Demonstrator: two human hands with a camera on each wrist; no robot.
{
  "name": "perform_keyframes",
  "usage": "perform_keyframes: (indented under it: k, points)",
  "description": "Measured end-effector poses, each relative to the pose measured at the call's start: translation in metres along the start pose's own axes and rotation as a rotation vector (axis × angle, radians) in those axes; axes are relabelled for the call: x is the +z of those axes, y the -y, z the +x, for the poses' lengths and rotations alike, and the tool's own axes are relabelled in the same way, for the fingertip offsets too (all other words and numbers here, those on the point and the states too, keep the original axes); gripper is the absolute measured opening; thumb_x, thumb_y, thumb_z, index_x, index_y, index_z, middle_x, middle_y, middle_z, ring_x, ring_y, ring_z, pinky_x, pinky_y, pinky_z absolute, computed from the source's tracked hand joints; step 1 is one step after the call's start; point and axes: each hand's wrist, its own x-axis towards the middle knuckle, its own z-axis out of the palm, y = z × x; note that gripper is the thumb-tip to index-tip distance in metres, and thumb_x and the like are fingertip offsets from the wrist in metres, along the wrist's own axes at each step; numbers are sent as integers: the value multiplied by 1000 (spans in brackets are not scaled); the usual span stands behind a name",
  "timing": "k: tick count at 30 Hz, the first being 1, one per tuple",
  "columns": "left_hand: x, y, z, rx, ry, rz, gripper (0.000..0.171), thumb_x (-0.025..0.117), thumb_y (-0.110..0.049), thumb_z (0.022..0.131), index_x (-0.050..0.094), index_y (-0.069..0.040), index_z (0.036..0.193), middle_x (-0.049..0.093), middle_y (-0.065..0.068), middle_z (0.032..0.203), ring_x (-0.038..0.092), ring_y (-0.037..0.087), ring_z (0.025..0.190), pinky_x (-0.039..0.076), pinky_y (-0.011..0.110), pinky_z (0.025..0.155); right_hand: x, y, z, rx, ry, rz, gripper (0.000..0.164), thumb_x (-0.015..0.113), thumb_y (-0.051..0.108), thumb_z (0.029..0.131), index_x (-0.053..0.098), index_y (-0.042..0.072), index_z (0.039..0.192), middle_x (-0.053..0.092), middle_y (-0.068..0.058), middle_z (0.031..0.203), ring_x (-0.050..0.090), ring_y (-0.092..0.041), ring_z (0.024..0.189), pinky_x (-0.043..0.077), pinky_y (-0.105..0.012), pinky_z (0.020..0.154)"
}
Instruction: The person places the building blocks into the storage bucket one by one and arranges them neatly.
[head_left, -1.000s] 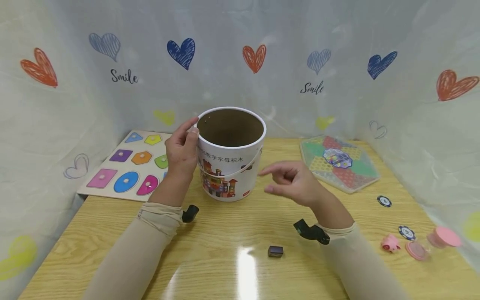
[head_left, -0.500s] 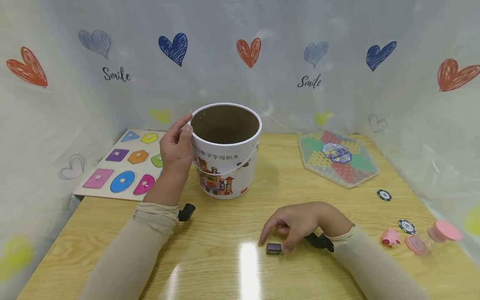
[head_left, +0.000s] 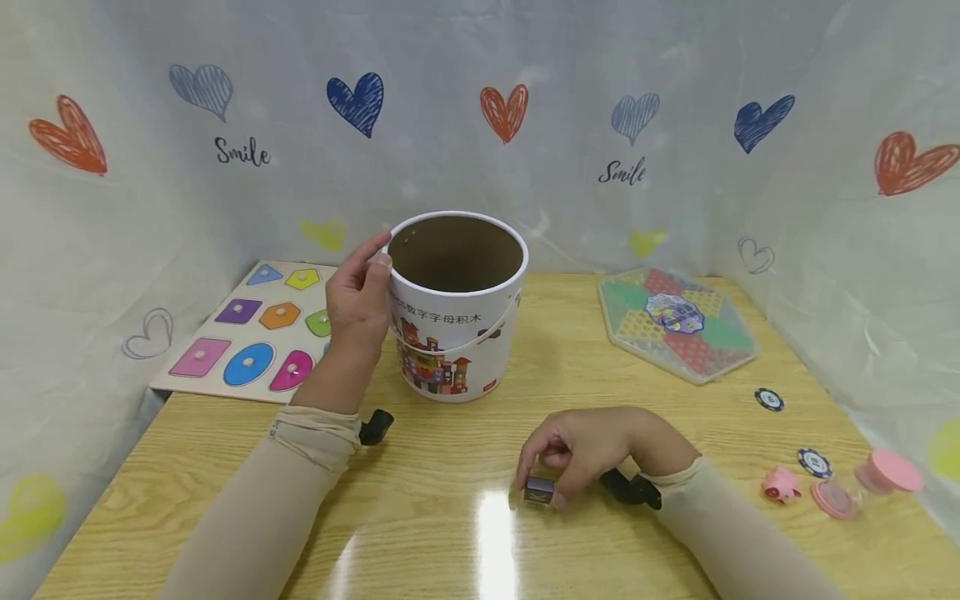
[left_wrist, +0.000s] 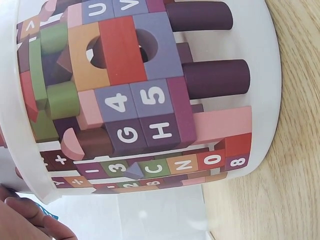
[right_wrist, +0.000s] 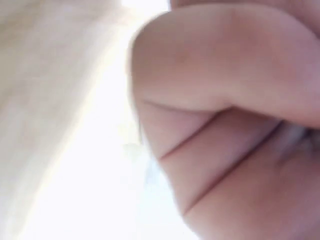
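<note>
A white bucket (head_left: 457, 350) stands upright on the wooden table, its mouth facing up and its front printed with toy blocks. My left hand (head_left: 358, 296) grips its left rim, thumb outside the wall. In the left wrist view the printed bucket wall (left_wrist: 145, 100) fills most of the frame, with some fingers (left_wrist: 35, 215) at the lower left. Near the table's front, my right hand (head_left: 588, 450) pinches a small dark block (head_left: 539, 490) between thumb and fingers. Whether the block touches the table I cannot tell. The right wrist view shows only blurred curled fingers (right_wrist: 225, 60); the block is hidden there.
Behind my left arm lies a shape puzzle board (head_left: 247, 333). A hexagonal board game box (head_left: 678, 325) is at the back right. Along the right edge are poker chips (head_left: 769, 399), a pink pig figure (head_left: 782, 485) and a pink hourglass-like object (head_left: 888, 472).
My right hand has come down from beside the bucket to the small dark block and now pinches it, having shifted it slightly left. The left hand keeps its grip on the rim.
</note>
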Motion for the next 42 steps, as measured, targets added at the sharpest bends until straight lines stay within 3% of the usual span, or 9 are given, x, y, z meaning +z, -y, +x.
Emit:
perform_keyframes:
  k: [5, 12, 15, 19, 22, 24, 28, 34, 42]
  points:
    - [-1, 0, 0, 16, 0, 7, 31, 54, -37, 92, 65, -33, 121, 51, 6, 80, 47, 17, 83, 40, 31, 75, -14, 17, 4, -113, -74, -28, 37, 71, 4, 81, 62, 4, 118, 23, -4, 53, 22, -11, 47, 34, -23, 51]
    - [-2, 1, -2, 21, 2, 4, 32, 53, -36, 93, 65, -31, 122, 52, 6, 82, 48, 18, 83, 40, 31, 75, -29, 48, 21, -268, -318, -99, 38, 70, 0, 81, 63, 8, 117, 22, 1, 55, 22, -10, 48, 28, -27, 44]
    - [-2, 2, -3, 20, 8, 4, 32, 53, -36, 93, 64, -31, 122, 52, 6, 82, 48, 18, 83, 41, 32, 74, -35, 65, 30, -417, -530, -24, 40, 70, -3, 79, 64, 8, 117, 25, 1, 56, 24, -12, 50, 26, -27, 44]
    - [0, 2, -3, 7, 22, 4, 33, 53, -35, 93, 63, -30, 124, 51, 5, 81, 47, 17, 82, 41, 32, 73, -43, 87, 42, -612, -936, 107, 40, 70, -3, 80, 66, 11, 117, 31, -1, 60, 26, -13, 50, 22, -27, 44]
    - [2, -5, -6, -8, 27, 0, 34, 53, -31, 93, 63, -26, 126, 50, 3, 79, 46, 17, 81, 40, 31, 72, -49, 96, 48, -636, -1174, 163, 39, 70, 0, 81, 65, 11, 118, 33, 0, 61, 26, -13, 48, 19, -27, 42]
    - [3, -13, -10, -18, 28, -5, 35, 52, -28, 94, 62, -22, 127, 49, 2, 78, 46, 16, 81, 40, 31, 73, -53, 98, 51, -615, -1264, 190, 39, 70, -1, 81, 65, 9, 119, 34, 0, 60, 26, -13, 48, 18, -26, 41]
    - [5, -28, -15, -28, 21, -3, 36, 51, -26, 94, 62, -18, 127, 48, 1, 76, 45, 15, 79, 39, 30, 71, -57, 99, 56, -575, -1339, 207, 39, 72, 0, 80, 66, 9, 118, 34, -1, 59, 27, -14, 48, 19, -25, 41]
    - [3, -32, -14, -15, 21, 11, 36, 50, -25, 94, 62, -18, 127, 50, 2, 78, 46, 15, 80, 40, 31, 73, -60, 97, 60, -572, -1365, 176, 40, 74, 0, 78, 66, 8, 117, 33, 0, 57, 28, -13, 48, 20, -24, 41]
    - [2, -31, -14, -4, 26, 9, 37, 50, -25, 94, 61, -17, 128, 51, 1, 79, 48, 16, 83, 41, 32, 76, -61, 97, 53, -429, -1395, 168, 64, 74, 14, 81, 47, 19, 139, 38, 0, 55, 28, -13, 44, 22, -26, 39]
